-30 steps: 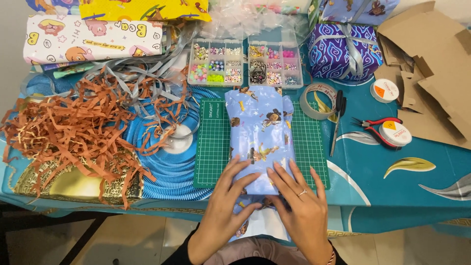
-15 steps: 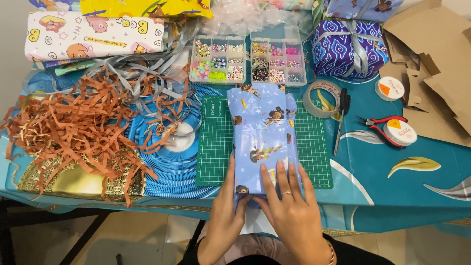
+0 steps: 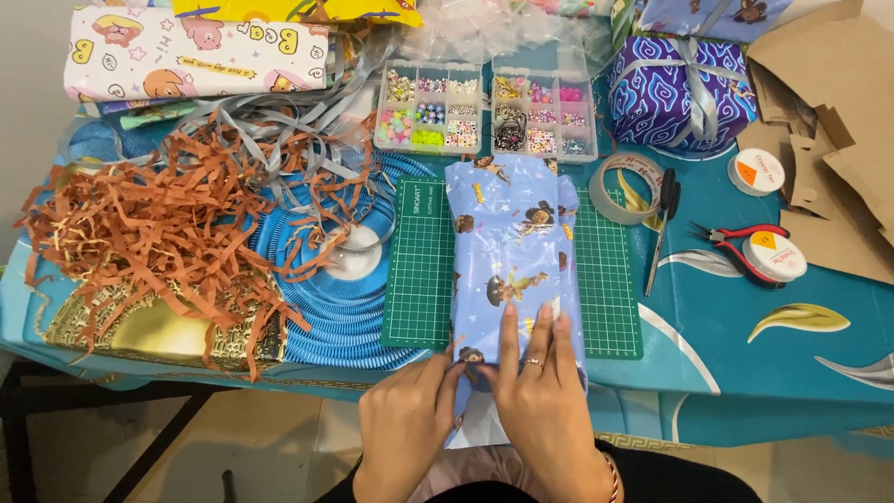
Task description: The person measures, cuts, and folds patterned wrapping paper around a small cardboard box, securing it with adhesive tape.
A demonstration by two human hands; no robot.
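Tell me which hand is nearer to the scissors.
Right. The right hand presses the blue wrapped parcel, below-left of the scissors; the left hand is farther left.

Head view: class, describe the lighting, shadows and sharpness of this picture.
Head view: even, soft light with faint shadows; the blue wrapped parcel and green cutting mat are sharp; slight glare on the gold foil; left hand and right hand show no motion blur.

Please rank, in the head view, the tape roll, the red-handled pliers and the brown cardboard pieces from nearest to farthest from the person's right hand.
From the right hand:
1. Tape roll, up and right, beside the green mat.
2. Red-handled pliers, farther right on the blue cloth.
3. Brown cardboard pieces, at the far right corner.
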